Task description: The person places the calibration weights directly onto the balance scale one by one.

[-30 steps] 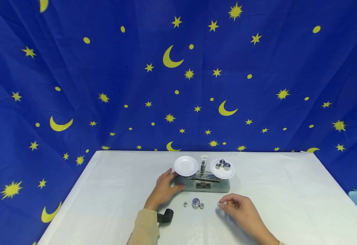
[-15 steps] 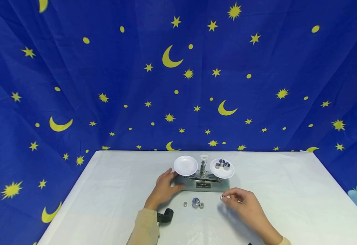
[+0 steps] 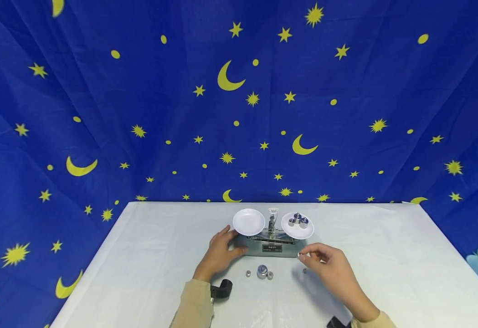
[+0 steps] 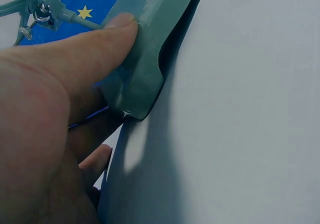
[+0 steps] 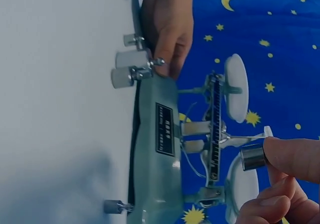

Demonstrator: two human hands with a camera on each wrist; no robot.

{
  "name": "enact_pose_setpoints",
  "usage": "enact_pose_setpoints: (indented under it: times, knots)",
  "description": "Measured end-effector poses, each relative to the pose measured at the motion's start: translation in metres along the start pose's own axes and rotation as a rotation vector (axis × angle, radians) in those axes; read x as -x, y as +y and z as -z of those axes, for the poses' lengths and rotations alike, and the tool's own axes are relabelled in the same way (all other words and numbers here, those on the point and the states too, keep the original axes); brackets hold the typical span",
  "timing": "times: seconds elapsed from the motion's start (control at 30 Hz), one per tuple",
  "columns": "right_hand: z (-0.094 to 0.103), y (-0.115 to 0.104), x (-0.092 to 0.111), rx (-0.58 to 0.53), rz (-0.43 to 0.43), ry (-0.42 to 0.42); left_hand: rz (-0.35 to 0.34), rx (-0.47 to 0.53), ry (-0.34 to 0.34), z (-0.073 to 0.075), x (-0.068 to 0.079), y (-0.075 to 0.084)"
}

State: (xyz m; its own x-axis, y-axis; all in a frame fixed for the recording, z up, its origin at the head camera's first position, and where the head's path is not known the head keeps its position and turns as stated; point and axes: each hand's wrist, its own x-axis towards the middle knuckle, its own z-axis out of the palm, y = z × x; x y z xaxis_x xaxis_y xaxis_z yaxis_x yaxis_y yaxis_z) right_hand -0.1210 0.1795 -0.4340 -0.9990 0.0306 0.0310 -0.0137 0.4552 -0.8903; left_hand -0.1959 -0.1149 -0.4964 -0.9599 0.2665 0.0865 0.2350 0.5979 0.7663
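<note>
A small weight (image 5: 253, 157) is pinched by thumb and fingers of the right hand (image 3: 334, 269), at that hand's 10 o'clock (12 being the top of the head view). Judged from the layout, loading is partway: three weights (image 3: 298, 219) rest on the right pan (image 3: 300, 234), at the held piece's 12 o'clock; remaining on the desk (image 3: 386, 255) are a cluster of three (image 3: 262, 272) at 8 and a lone weight (image 3: 305, 270) at 5. At 9, the left hand (image 3: 219, 254) grips the balance (image 3: 292, 249) by its end.
</note>
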Motion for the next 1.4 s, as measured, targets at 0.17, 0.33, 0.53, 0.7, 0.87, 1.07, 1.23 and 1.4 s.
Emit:
enact_pose_setpoints:
  times: [0.17, 0.33, 0.53, 0.7, 0.87, 1.07, 1.23, 1.4]
  knots:
    - [0.004, -0.005, -0.005, 0.013, 0.005, 0.03, -0.005, 0.001, -0.003, 0.0, 0.0, 0.0]
    - [0.005, -0.007, -0.008, 0.016, 0.028, 0.049, 0.0, 0.003, -0.002, 0.001, 0.0, 0.002]
    - [0.005, -0.009, -0.011, 0.014, 0.065, 0.065, 0.005, 0.004, -0.004, 0.001, 0.0, 0.002]
    - [0.006, -0.011, -0.014, 0.009, 0.072, 0.073, 0.01, 0.006, -0.004, 0.001, 0.0, 0.003]
    - [0.007, -0.012, -0.018, 0.021, 0.064, 0.08, 0.01, 0.003, -0.002, 0.001, 0.0, 0.002]
    - [0.006, -0.013, -0.022, 0.025, 0.07, 0.093, 0.013, 0.006, -0.001, 0.0, 0.0, 0.001]
    - [0.005, -0.012, -0.026, 0.02, 0.089, 0.103, 0.006, 0.004, 0.0, 0.001, 0.001, 0.002]
    - [0.004, -0.011, -0.029, 0.014, 0.1, 0.11, -0.001, 0.004, 0.003, 0.0, 0.0, 0.001]
